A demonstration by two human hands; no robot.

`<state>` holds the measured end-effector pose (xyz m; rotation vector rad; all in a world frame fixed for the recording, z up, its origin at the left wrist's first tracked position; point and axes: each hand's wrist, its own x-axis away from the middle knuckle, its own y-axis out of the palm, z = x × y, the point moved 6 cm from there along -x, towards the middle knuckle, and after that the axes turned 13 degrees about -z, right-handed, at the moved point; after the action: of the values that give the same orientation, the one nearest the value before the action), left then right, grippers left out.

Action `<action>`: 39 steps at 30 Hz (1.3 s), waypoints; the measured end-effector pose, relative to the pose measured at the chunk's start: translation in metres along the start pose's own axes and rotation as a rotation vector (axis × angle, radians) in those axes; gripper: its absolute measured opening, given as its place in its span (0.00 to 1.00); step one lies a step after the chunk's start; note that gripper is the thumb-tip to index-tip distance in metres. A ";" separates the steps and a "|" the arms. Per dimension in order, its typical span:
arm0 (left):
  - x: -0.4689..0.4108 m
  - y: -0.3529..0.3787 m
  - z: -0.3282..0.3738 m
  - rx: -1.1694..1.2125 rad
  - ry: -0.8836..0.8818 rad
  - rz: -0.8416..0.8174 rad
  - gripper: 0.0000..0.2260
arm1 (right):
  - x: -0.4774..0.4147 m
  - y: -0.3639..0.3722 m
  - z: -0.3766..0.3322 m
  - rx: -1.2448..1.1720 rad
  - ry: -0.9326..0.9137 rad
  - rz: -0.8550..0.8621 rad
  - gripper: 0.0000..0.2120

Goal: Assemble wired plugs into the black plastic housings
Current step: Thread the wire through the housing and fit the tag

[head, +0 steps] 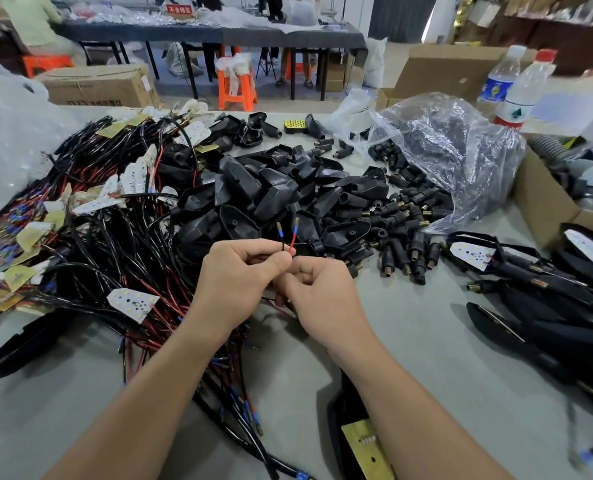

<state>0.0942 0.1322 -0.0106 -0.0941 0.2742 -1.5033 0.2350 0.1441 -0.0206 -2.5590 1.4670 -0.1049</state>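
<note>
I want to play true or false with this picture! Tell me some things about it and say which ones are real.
1. The left hand pinches a red wire and a black wire. True.
2. The wire tips wear green sleeves. False: the sleeves are blue.
3. Two bottles stand at the far right. True.
4. The stool on the floor is blue. False: it is orange.
5. The clear bag has nothing in it. False: black plugs lie inside it and spill out onto the table.
</note>
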 end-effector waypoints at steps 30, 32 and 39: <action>0.033 0.015 0.038 -0.745 0.398 0.268 0.05 | 0.017 -0.076 -0.004 -0.155 0.019 0.321 0.14; 0.031 0.016 0.032 -0.694 0.347 0.190 0.06 | 0.013 -0.059 -0.003 -0.364 0.033 0.230 0.09; 0.029 0.013 0.026 -0.621 0.164 0.133 0.08 | 0.007 -0.054 0.006 -0.759 0.061 0.168 0.10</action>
<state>0.1144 0.1017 0.0075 -0.4388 0.8576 -1.2513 0.2853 0.1650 -0.0163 -2.9660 2.0392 0.4957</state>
